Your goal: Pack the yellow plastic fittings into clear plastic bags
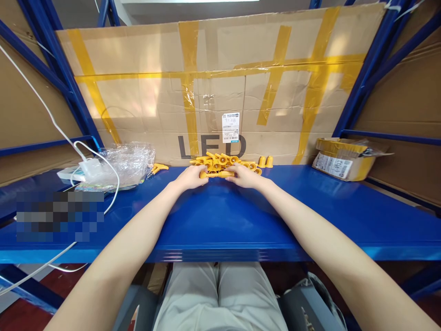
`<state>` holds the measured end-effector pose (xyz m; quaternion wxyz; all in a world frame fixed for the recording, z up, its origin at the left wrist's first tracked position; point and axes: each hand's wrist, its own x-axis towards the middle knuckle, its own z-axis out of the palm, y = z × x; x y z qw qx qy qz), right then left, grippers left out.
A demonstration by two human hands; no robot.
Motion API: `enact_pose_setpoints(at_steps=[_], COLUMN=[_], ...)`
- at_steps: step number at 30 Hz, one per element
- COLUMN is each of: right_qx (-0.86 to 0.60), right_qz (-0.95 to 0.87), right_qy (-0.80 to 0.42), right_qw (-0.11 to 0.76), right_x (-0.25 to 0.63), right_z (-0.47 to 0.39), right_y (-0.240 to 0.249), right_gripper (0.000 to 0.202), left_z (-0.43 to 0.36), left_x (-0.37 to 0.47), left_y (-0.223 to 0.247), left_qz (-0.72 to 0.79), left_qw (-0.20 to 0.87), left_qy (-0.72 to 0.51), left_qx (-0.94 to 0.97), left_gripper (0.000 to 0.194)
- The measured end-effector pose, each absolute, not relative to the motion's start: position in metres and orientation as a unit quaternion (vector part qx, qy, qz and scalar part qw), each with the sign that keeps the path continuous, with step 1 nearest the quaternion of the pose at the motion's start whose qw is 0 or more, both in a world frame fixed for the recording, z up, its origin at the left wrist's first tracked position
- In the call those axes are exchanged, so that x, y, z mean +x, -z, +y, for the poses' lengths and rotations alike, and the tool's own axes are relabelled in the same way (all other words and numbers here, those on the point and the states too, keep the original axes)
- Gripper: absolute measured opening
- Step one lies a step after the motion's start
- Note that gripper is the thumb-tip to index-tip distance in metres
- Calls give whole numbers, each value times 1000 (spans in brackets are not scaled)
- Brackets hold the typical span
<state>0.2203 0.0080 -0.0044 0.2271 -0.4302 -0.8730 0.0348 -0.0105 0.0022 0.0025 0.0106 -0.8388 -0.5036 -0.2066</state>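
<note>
At the back middle of the blue shelf top lies a pile of small yellow plastic parts (220,161), some showing round hollow ends. My left hand (191,178) is closed at the left front of the pile, its fingertips on the left end of a yellow plastic piece (214,174). From the other side my right hand (247,176) pinches the ribbed right end. Whether this is one piece or two end to end I cannot tell. Two yellow cap-shaped parts (265,162) stand upright just right of the pile.
Clear plastic packaging (127,161) and a white charger (91,170) with its cable lie at the left, near more yellow pieces (160,168). A blurred-out object (60,216) is in front. An opened carton (341,158) stands right. Taped cardboard (148,105) walls the back.
</note>
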Motion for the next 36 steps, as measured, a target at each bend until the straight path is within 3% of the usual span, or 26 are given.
enact_pose_setpoints(at_steps=[7, 13, 17, 22, 33, 36], right_qx=[-461, -441, -440, -460, -420, -433], right_qz=[-829, -754, -711, -687, -733, -726], right_qy=[-166, -358, -452, -467, -439, -440], right_qw=[270, 329, 312, 315, 305, 303], right_x=[228, 230, 227, 227, 233, 231], right_z=[10, 6, 5, 6, 1, 2], right_y=[4, -2, -1, 3, -4, -3], right_gripper=[45, 22, 32, 41, 32, 39], left_z=[5, 5, 5, 5, 4, 1], left_x=[-11, -11, -11, -11, -12, -9], left_y=[-2, -2, -3, -2, -4, -6], left_qz=[-520, -512, -503, -504, -504, -511], left_qw=[-4, 4, 15, 7, 3, 12], left_qy=[198, 204, 207, 212, 238, 238], left_qx=[-831, -834, -839, -837, -830, -826], left_gripper=[31, 28, 26, 28, 25, 27])
